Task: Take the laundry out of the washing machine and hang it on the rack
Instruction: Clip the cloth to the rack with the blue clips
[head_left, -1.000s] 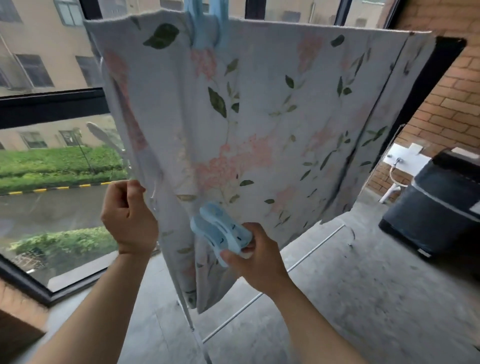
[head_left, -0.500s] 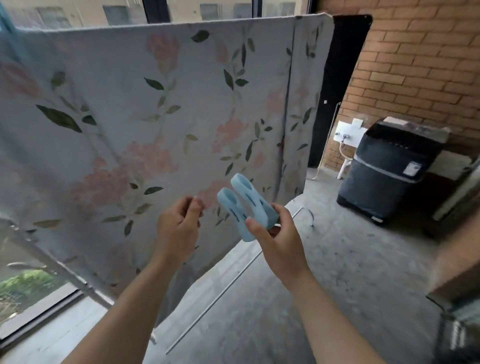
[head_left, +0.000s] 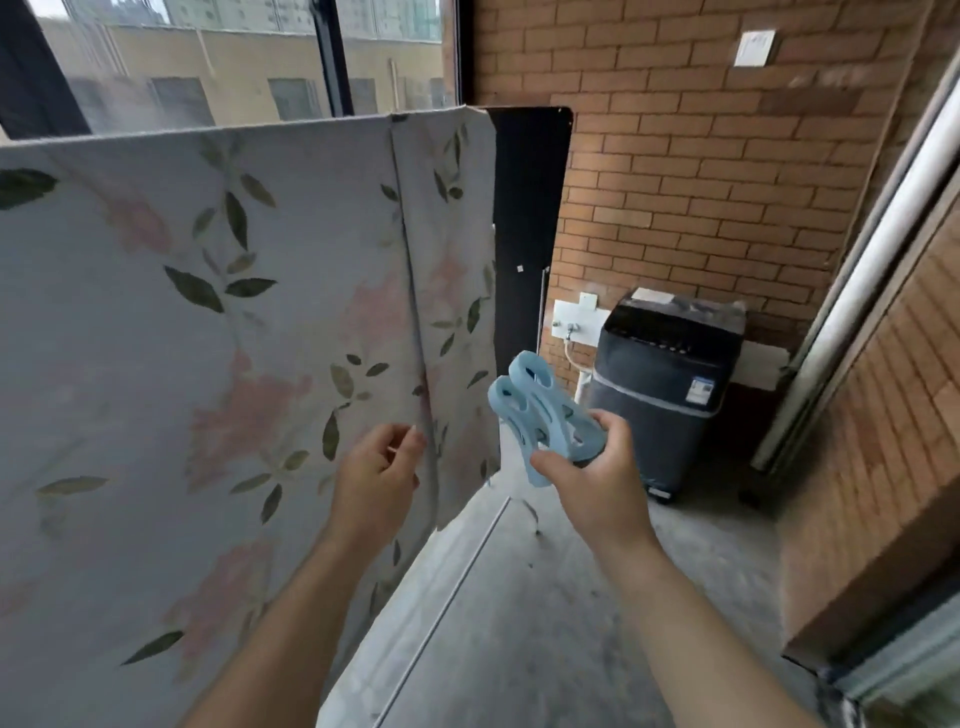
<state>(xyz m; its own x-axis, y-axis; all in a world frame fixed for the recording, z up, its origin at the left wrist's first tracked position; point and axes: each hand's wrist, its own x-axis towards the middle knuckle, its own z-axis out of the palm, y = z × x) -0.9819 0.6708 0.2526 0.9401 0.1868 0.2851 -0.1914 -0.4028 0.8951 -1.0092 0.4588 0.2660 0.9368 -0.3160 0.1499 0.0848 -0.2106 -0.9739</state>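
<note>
Matt floral cloth sheet (head_left: 208, 338), smooth blue plastic clip (head_left: 545, 415), rough brick wall (head_left: 701, 156)

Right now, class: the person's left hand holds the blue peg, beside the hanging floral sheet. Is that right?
No. The head view shows the blue peg held in the right hand, not the left hand. It is beside the hanging floral sheet, as stated.

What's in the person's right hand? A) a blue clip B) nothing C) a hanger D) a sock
A: the right hand grips a light-blue clip, held up beside the hung floral sheet.
</note>
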